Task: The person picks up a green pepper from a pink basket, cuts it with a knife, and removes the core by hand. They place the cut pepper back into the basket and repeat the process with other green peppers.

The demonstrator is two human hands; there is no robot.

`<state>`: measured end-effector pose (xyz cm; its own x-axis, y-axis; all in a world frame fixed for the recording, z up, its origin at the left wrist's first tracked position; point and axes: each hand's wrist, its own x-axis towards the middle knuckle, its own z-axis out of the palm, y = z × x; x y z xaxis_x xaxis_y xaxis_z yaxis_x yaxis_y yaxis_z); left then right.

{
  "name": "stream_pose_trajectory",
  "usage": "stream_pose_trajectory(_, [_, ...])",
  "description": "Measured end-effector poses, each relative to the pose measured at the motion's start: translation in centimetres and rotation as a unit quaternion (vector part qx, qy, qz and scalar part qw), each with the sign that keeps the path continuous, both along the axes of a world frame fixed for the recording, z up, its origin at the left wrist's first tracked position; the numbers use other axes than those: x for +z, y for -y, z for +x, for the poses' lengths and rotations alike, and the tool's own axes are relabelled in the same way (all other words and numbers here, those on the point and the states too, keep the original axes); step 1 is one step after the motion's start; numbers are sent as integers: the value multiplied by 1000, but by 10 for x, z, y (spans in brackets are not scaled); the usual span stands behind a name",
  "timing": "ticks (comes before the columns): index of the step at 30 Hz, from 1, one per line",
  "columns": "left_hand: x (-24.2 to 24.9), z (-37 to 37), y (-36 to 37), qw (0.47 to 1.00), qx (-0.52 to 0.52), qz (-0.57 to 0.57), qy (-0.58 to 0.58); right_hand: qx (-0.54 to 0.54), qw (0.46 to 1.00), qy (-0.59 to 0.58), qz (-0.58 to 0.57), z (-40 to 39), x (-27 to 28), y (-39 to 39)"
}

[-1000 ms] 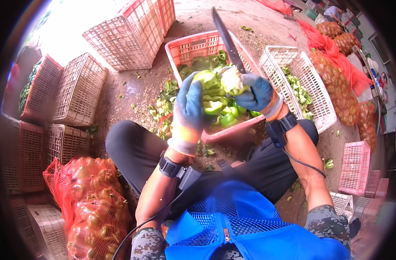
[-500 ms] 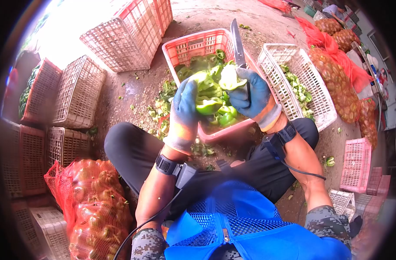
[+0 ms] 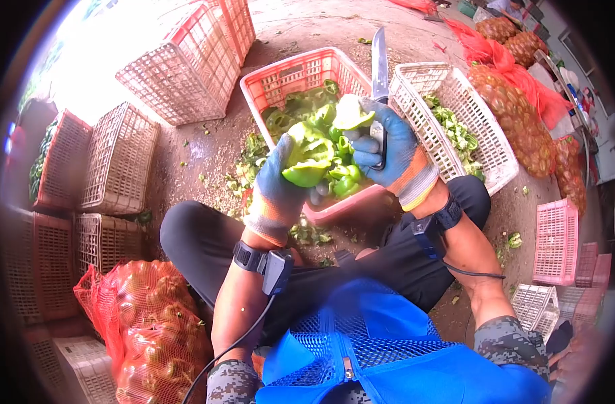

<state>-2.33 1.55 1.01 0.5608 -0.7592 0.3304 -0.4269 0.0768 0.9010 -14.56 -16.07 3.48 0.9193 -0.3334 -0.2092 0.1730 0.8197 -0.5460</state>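
Observation:
My left hand [image 3: 280, 178], in a blue-coated glove, is closed on an opened green bell pepper [image 3: 311, 158] whose hollow pale inside faces up. My right hand [image 3: 390, 145], gloved alike, grips a knife [image 3: 379, 71] by its dark handle, the blade pointing up and away from me. Against that hand's thumb rests a pale green pepper piece [image 3: 352, 113], apart from the pepper in my left hand. Beneath both hands stands a pink crate [image 3: 253, 101] holding cut green peppers [image 3: 344, 178].
A white crate [image 3: 496, 145] with pale green scraps [image 3: 456, 135] stands right of the pink one. Red net sacks [image 3: 156, 323] of produce lie at left and far right. Crates [image 3: 122, 158] are stacked at left. Scraps litter the floor around my crossed legs. A person [image 3: 506, 8] is far back right.
My hands have moved slightly apart, with a wider gap between the pale piece and the left-hand pepper. The knife has shifted right in view. The opened pepper has turned, showing more of its inside.

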Motion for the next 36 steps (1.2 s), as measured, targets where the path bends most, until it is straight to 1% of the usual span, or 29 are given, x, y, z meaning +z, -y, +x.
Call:
stream_pose_trajectory(2, [0, 2, 1, 986, -65, 2, -152, -39, 999, -35, -4, -3, 6, -5])
stream_pose_trajectory(4, [0, 3, 3, 948, -114, -14, -297, -40, 998, -52, -19, -7, 4, -3])
stream_pose_trajectory(5, [0, 2, 6, 908, -138, -26, -394, -45, 997, -64, -18, -9, 3, -4])
stream_pose_trajectory(6, [1, 1, 8, 858, -160, -37, -487, -51, 996, -76, -17, -10, 4, -6])
stream_pose_trajectory(7, [1, -5, 12, 893, -133, -28, -429, -56, 993, -98, -21, -12, 8, -10])
stream_pose_trajectory(10, [-29, 5, 21, 900, -185, -10, -395, -71, 987, -139, -38, -15, 9, -19])
stream_pose_trajectory(11, [-35, 7, 22, 913, -184, -3, -365, -98, 983, -147, -50, -15, 3, -21])
stream_pose_trajectory(14, [-28, -2, 28, 824, -150, -33, -545, -89, 984, -154, -29, -18, -7, -19])
stream_pose_trajectory(17, [-18, -4, 25, 809, -126, -20, -574, -74, 986, -146, 32, -21, -12, -16])
stream_pose_trajectory(20, [-19, -5, 20, 828, -120, 4, -547, -79, 986, -136, 52, -24, -12, -17])
stream_pose_trajectory(23, [-35, 5, 23, 807, -156, 24, -570, -67, 992, -107, 30, -31, -19, -14])
stream_pose_trajectory(24, [-25, 2, 24, 813, -140, 24, -565, -88, 988, -125, 24, -33, -15, -18])
stream_pose_trajectory(26, [-23, 1, 31, 833, -91, 7, -545, -118, 984, -135, -7, -42, -11, -20])
stream_pose_trajectory(27, [-18, 1, 36, 816, -90, 12, -571, -133, 979, -149, -42, -47, -8, -21])
stream_pose_trajectory(28, [-11, -1, 36, 797, -84, 16, -597, -133, 979, -147, -43, -55, -4, -20])
stream_pose_trajectory(29, [-9, -2, 34, 893, -134, 29, -430, -151, 976, -148, -55, -65, 3, -17])
stream_pose_trajectory(30, [-6, -4, 31, 967, -139, 43, -211, -164, 973, -150, -66, -76, 7, -14])
stream_pose_trajectory(31, [-3, -5, 28, 994, -107, 30, -24, -187, 967, -137, -104, -87, 9, -4])
stream_pose_trajectory(32, [-8, -2, 26, 972, -80, 33, 217, -210, 959, -125, -141, -98, 10, 7])
stream_pose_trajectory(33, [-15, -1, 26, 977, -88, 45, 189, -248, 950, -121, -146, -111, 22, 15])
stream_pose_trajectory(34, [-21, 0, 27, 981, -96, 57, 160, -271, 938, -125, -175, -125, 29, 29])
stream_pose_trajectory(35, [-24, 0, 28, 983, -103, 68, 132, -317, 917, -142, -197, -136, 47, 34])
stream_pose_trajectory(36, [-24, 0, 29, 978, -104, 70, 169, -349, 897, -137, -236, -149, 52, 49])
